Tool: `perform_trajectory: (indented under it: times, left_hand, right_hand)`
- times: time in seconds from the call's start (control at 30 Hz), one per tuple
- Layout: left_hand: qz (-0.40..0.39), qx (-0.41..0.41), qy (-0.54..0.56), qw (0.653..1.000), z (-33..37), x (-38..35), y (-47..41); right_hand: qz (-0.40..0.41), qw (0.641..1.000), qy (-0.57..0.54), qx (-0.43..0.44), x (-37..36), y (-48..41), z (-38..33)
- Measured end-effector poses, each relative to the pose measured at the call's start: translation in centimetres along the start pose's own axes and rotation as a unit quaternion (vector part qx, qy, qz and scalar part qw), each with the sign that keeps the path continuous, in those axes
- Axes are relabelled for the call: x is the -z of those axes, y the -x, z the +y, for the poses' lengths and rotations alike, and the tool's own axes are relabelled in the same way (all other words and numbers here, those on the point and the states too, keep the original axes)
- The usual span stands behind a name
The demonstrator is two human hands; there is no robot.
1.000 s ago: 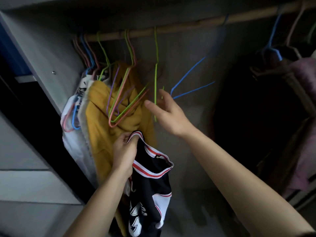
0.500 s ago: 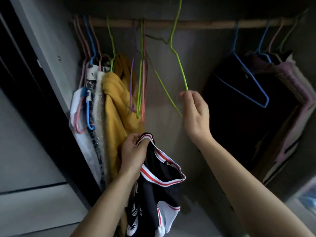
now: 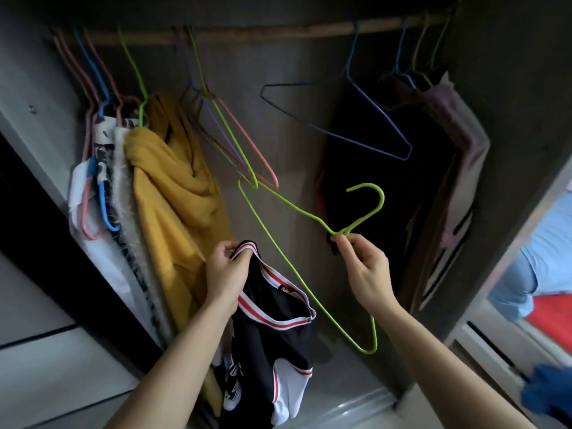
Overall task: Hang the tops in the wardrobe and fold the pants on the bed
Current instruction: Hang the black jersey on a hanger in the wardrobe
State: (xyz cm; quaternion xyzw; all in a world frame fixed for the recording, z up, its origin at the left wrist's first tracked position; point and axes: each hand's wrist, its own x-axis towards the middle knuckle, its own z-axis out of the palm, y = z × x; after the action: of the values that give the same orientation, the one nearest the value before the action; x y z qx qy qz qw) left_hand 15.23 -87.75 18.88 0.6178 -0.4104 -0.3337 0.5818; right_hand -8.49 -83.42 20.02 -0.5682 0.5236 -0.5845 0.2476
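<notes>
My left hand [image 3: 225,272] grips the striped red-and-white collar of a black top [image 3: 272,342], which hangs down in front of the open wardrobe. My right hand [image 3: 363,267] pinches a lime-green wire hanger [image 3: 309,292] at its neck, just below the hook. The hanger is off the wooden rail [image 3: 263,34] and tilted, its lower bar slanting down beside the top's neck opening. The hanger is not inside the top.
On the rail's left hang a mustard-yellow garment [image 3: 173,193], white and patterned clothes and several empty coloured hangers [image 3: 235,140]. A bare blue hanger [image 3: 371,125] and dark clothes [image 3: 439,156] hang at the right. Blue and red fabric [image 3: 544,274] lies beyond the wardrobe's right side.
My right hand has lifted the green hanger off the rail and brought it down toward the top. It now pinches the neck instead of the lower wire. My left hand still holds the collar.
</notes>
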Motion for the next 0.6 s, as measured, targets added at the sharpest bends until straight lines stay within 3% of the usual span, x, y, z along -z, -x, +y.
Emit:
perform_trajectory:
  times: [0.23, 0.43, 0.6]
  left_hand:
    - [0.028, -0.045, -0.125, 0.991, 0.0, -3.5, -0.3]
    - [0.052, -0.030, -0.245, 0.968, -0.3, -4.3, -2.1]
    - [0.037, -0.065, -0.257, 0.963, 0.8, -5.7, -1.5]
  right_hand:
    - [-0.044, 0.994, 0.083, 0.052, 6.9, 2.3, 2.3]
    - [-0.049, 0.986, 0.135, 0.082, 11.0, 3.1, 4.2]
    - [-0.135, 0.971, 0.184, 0.073, 11.9, 3.3, 4.9]
